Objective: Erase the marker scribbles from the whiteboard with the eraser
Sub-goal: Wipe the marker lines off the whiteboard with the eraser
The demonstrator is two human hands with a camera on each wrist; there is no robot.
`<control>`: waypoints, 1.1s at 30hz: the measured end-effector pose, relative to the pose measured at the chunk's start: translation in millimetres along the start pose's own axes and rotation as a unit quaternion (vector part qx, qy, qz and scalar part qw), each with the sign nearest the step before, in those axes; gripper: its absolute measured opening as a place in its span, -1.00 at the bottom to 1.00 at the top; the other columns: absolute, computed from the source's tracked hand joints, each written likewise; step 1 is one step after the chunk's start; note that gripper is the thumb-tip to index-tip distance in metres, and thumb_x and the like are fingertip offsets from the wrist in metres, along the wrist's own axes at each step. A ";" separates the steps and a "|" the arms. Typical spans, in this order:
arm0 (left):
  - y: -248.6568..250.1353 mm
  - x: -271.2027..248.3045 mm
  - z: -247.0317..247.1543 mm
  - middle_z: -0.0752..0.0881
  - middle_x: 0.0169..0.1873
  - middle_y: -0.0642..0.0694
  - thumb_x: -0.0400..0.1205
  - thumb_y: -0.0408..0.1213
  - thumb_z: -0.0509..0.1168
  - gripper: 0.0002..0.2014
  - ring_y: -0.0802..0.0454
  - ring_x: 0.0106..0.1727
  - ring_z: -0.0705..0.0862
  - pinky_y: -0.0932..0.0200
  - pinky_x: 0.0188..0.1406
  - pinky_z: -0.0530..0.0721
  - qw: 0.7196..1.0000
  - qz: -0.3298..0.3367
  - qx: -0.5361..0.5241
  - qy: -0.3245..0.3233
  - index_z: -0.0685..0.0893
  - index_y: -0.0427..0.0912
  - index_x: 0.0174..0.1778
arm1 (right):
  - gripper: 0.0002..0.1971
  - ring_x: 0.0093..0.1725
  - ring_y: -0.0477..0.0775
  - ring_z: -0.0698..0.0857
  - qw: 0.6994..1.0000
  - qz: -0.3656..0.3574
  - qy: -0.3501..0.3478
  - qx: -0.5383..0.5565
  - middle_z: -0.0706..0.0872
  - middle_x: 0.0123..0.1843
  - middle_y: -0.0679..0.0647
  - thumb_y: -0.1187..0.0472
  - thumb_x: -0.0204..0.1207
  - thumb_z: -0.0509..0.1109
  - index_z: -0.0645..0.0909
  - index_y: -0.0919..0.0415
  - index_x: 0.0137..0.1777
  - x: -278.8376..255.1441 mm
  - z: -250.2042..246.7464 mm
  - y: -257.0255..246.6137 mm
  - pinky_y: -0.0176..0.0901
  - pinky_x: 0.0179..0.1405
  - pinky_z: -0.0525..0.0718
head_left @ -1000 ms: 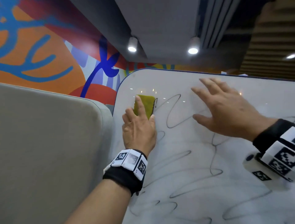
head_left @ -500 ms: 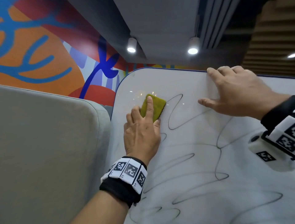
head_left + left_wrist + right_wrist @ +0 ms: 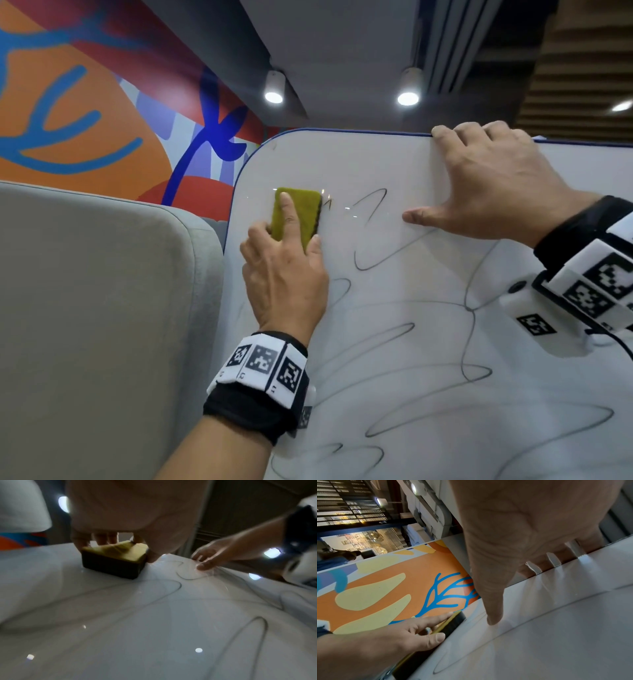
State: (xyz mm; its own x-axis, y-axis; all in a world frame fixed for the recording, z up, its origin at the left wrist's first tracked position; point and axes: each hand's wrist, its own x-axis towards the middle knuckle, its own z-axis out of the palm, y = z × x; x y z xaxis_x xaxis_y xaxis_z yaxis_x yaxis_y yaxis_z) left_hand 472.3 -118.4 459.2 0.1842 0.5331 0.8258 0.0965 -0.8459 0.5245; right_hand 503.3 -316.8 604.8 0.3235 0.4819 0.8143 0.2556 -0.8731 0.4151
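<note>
Overhead, two ceiling spotlights (image 3: 274,97) glare off the glossy whiteboard (image 3: 428,342) — black scribbles (image 3: 472,342) loop across it. Left hand (image 3: 284,274) grips the yellow eraser (image 3: 297,214) near its upper-left corner; right hand (image 3: 493,181) hooks curled fingers over the top edge — beside a mural wall (image 3: 85,113).

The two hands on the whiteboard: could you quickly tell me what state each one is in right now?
Left hand: grips the eraser, pressing it against the whiteboard.
Right hand: fingers curled over the whiteboard's top edge, thumb flat on its face, holding it.
</note>
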 end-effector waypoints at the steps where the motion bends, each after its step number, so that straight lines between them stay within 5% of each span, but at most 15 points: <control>1: -1.2 -4.1 1.7 0.32 0.35 -0.24 0.75 0.12 0.05 -0.29 -0.19 0.26 0.39 -0.09 0.25 0.51 1.000 -0.018 0.000 0.005 -0.14 0.08 0.75 | 0.17 0.42 0.34 0.44 1.000 -0.001 0.001 -0.002 0.47 0.49 0.22 -0.61 0.17 0.20 0.16 0.18 0.66 0.3 0.1 -0.2 0.21 0.45 0.40; 5: 4.2 -16.9 4.5 0.35 0.36 -0.29 0.75 0.07 0.09 -0.29 -0.23 0.27 0.42 -0.15 0.24 0.54 0.999 -0.048 0.002 0.000 -0.08 0.04 0.76 | 0.16 0.38 0.36 0.48 1.000 -0.002 0.008 -0.012 0.50 0.46 0.23 -0.61 0.16 0.19 0.19 0.19 0.64 0.4 1.9 0.0 0.22 0.40 0.44; 10: 19.6 -8.6 3.3 0.41 0.40 -0.28 0.67 -0.02 0.23 -0.27 -0.26 0.22 0.46 -0.17 0.09 0.57 0.987 0.155 0.045 -0.010 0.08 0.06 0.75 | 0.11 0.32 0.36 0.50 1.000 -0.001 0.015 -0.011 0.54 0.39 0.23 -0.61 0.16 0.23 0.27 0.18 0.56 0.8 2.1 0.0 0.22 0.34 0.48; 15: 15.4 22.3 -5.4 0.36 0.36 -0.26 0.74 0.08 0.11 -0.30 -0.22 0.28 0.40 -0.13 0.21 0.51 1.000 -0.008 0.005 0.011 -0.04 0.06 0.76 | 0.10 0.31 0.36 0.50 1.000 0.000 0.018 -0.007 0.55 0.37 0.23 -0.61 0.14 0.22 0.30 0.17 0.54 0.4 -0.3 0.0 0.22 0.33 0.47; 20: 48.5 -3.9 3.5 0.47 0.35 -0.26 0.63 0.01 0.24 -0.29 -0.27 0.19 0.49 -0.13 0.01 0.60 0.980 0.194 0.035 -0.010 0.19 0.05 0.72 | 0.08 0.34 0.35 0.50 1.000 0.002 0.013 0.003 0.54 0.41 0.22 -0.57 0.19 0.28 0.28 0.16 0.58 0.6 -1.4 -0.7 0.21 0.36 0.47; 26: 55.1 14.8 2.5 0.36 0.38 -0.26 0.70 0.03 0.18 -0.30 -0.23 0.29 0.42 -0.16 0.17 0.55 0.998 0.066 -0.008 0.018 0.07 0.07 0.75 | -0.03 0.41 0.30 0.45 0.999 -0.015 0.007 0.033 0.50 0.48 0.16 -0.39 0.37 0.42 0.23 0.14 0.65 -0.5 -4.6 6.9 0.15 0.45 0.44; 31: 64.0 -1.0 9.2 0.50 0.32 -0.25 0.61 0.02 0.15 -0.34 -0.26 0.14 0.50 -0.14 -0.06 0.63 0.977 0.209 0.028 0.014 0.28 0.08 0.69 | -0.23 0.33 0.31 0.45 0.997 -0.020 -0.004 0.068 0.55 0.42 0.18 -0.15 0.43 0.39 0.31 0.14 0.60 -0.9 -9.5 10.1 0.12 0.35 0.49; 33: 55.8 6.2 7.1 0.49 0.32 -0.25 0.63 0.01 0.19 -0.35 -0.26 0.17 0.50 -0.14 -0.02 0.62 0.982 0.186 0.022 0.028 0.25 0.09 0.70 | -0.26 0.34 0.31 0.45 0.996 -0.017 -0.007 0.083 0.55 0.41 0.18 -0.05 0.43 0.37 0.31 0.15 0.61 -1.4 -11.4 10.9 0.12 0.33 0.50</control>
State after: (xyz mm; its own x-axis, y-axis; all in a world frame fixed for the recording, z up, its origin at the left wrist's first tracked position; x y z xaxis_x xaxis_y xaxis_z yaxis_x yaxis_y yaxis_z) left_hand 485.7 -162.4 492.1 0.1604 0.1851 0.9695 0.0748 -0.9817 0.1751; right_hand 495.2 -327.8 612.9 0.3245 0.5121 0.7952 0.4134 -0.8330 0.3678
